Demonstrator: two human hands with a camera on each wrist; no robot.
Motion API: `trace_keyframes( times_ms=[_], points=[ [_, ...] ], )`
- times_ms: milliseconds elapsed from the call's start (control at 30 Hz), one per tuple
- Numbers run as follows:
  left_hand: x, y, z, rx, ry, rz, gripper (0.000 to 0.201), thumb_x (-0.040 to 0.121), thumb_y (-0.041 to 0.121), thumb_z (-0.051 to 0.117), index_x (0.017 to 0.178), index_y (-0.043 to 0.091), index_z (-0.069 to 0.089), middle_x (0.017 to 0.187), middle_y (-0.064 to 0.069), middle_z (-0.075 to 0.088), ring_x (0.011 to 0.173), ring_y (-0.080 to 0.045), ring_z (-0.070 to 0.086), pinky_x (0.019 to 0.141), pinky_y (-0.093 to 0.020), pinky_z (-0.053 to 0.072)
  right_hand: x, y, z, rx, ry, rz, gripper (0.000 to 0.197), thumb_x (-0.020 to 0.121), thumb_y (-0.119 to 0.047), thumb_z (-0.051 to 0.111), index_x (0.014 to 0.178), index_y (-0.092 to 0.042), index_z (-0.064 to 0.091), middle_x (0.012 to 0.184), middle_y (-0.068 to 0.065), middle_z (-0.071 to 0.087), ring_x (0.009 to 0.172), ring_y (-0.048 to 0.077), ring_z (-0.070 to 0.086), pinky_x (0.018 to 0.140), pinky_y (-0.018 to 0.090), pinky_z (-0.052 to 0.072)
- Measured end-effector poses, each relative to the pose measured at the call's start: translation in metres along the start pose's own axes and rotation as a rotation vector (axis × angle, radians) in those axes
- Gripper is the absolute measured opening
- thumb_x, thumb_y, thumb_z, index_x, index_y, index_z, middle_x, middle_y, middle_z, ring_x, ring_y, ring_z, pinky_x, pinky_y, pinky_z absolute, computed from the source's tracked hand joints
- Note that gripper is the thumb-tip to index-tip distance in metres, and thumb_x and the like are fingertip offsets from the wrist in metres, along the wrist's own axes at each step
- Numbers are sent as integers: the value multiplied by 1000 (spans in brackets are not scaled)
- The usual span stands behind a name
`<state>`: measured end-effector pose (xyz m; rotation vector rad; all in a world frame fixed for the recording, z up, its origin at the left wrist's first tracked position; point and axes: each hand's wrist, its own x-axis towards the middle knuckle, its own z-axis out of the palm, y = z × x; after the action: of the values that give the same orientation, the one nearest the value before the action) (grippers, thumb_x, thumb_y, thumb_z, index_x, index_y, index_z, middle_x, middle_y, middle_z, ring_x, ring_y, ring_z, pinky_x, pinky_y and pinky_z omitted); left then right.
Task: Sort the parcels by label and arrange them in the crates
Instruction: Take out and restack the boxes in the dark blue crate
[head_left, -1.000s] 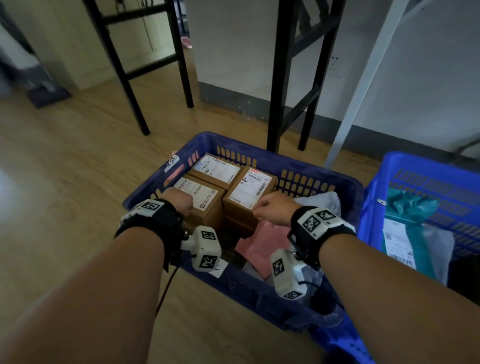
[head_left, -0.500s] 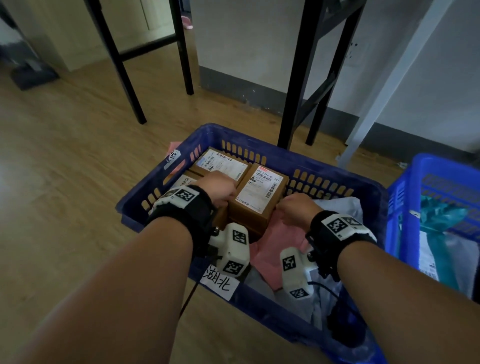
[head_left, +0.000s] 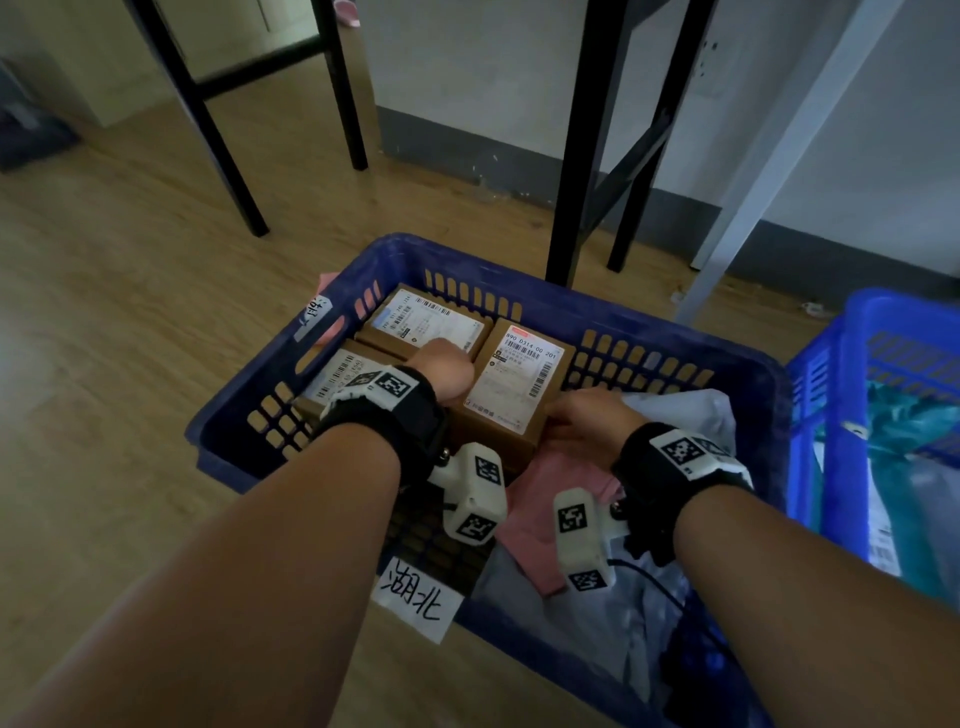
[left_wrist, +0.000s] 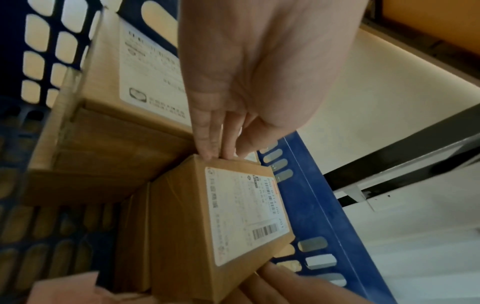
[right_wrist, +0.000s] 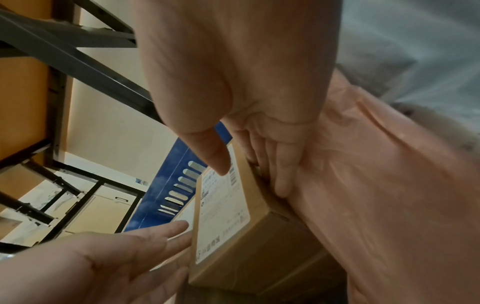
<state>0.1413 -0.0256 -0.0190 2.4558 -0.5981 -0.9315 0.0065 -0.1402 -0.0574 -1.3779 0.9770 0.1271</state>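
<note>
A dark blue crate (head_left: 649, 332) holds three labelled cardboard boxes; the right one (head_left: 514, 384) (left_wrist: 233, 226) stands between my hands. My left hand (head_left: 447, 369) (left_wrist: 223, 152) has straight fingers (right_wrist: 166, 234) pushed down against the box's left side, next to the rear box (head_left: 426, 322) and the front-left box (head_left: 337, 374). My right hand (head_left: 587, 421) (right_wrist: 246, 170) holds the box's right edge. Its thumb lies over the label, and its fingers (right_wrist: 283, 176) are wedged between the box and a pink mailer bag (head_left: 550, 519) (right_wrist: 389, 185).
A grey plastic bag (head_left: 597, 623) lies in the crate's near right corner. A handwritten paper tag (head_left: 418, 597) hangs on the front rim. A bright blue crate (head_left: 831, 415) holding a teal parcel (head_left: 904, 426) stands to the right. Black frame legs (head_left: 582, 156) and a white leg (head_left: 769, 171) rise behind.
My left hand moved right, off the front-left box and into the gap beside the right box. My right hand slid down the box's right side. The head camera came closer.
</note>
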Motion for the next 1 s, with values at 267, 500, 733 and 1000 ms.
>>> trace_keyframes(
  times_ms=[267, 500, 733, 1000],
  points=[
    [-9, 9, 1, -166, 14, -23, 34, 93, 4, 49, 125, 3, 59, 124, -16, 61, 115, -34, 57, 99, -45, 48, 1, -6, -12, 37, 61, 13, 24, 78, 2, 62, 100, -2, 67, 101, 15, 73, 93, 29, 70, 90, 45, 55],
    [-33, 14, -19, -623, -63, -14, 22, 90, 33, 61, 107, 19, 68, 101, 2, 73, 102, -19, 63, 99, -44, 42, -22, -33, -35, 78, 157, -151, 26, 81, -27, 70, 102, -11, 68, 99, 9, 73, 90, 23, 68, 73, 36, 53],
    [-64, 15, -32, -926, -296, -57, 45, 84, 43, 67, 121, 20, 61, 104, -9, 74, 99, -28, 68, 88, -42, 53, -57, -58, -46, 245, 7, -231, 39, 84, -34, 69, 115, -11, 63, 99, 9, 73, 90, 24, 68, 75, 36, 53],
    [-98, 7, -40, -1077, -207, -46, 45, 74, 29, 76, 114, 11, 63, 92, -10, 67, 86, -24, 57, 84, -36, 49, -99, -72, -41, 186, -96, -239, 47, 79, -37, 74, 117, -12, 64, 104, 9, 73, 95, 25, 68, 75, 37, 53]
  ],
)
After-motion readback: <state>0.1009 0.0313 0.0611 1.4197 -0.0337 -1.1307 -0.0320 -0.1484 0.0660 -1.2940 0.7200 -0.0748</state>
